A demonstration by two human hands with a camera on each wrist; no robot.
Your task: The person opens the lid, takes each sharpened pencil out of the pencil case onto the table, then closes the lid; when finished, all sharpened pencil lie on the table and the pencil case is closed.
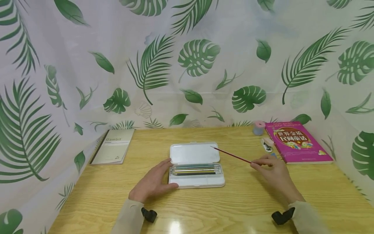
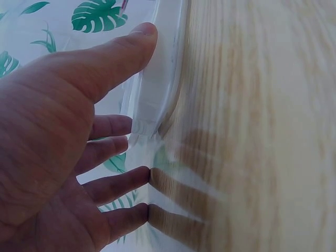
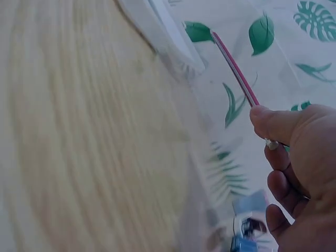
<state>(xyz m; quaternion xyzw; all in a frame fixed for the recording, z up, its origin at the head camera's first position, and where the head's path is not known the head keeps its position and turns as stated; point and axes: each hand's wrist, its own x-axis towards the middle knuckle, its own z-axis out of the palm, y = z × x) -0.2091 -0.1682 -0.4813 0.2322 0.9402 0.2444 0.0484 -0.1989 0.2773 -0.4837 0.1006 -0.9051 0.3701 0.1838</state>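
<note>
The right hand pinches a red pencil near its end, its tip pointing left towards the open pencil case. Left of that grip, the left hand, fingers spread, touches the case's left end. Beyond the grip, rightward, a magenta book reads "民间童话"; far left, a notebook reads "Gambit".

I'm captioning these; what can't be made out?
Head view: lettering on the pencils in the white case, too small.
Head view: lowest print on the notebook, too small.
Head view: the blue item near the stapler, partly covered by the right hand.
Right wrist view: that item, blurred and cut off by the bottom edge.
Left wrist view: white case, cut off above.
</note>
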